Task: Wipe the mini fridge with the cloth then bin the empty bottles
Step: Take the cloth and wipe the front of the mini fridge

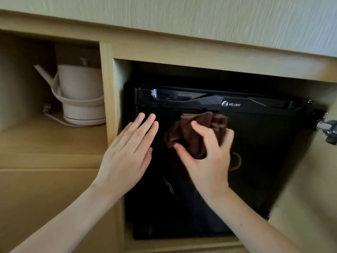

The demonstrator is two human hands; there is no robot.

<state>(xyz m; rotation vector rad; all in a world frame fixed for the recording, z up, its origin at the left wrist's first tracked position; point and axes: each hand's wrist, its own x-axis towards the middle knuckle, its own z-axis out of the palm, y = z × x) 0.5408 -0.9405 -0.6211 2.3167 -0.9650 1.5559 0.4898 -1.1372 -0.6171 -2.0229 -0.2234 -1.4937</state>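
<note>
A black mini fridge [264,143] with a white Wellway logo stands inside a wooden cabinet niche, its door closed. My right hand [206,157] grips a bunched brown cloth [191,132] and presses it against the upper middle of the fridge door. My left hand [127,154] lies flat with fingers straight against the door's left edge, beside the cloth. No bottles are in view.
A pale kettle [80,95] with a cord sits on its base in the open shelf to the left. The wooden cabinet frame [107,92] surrounds the fridge. A metal hinge [326,128] sticks out at the right, where a cabinet door stands open.
</note>
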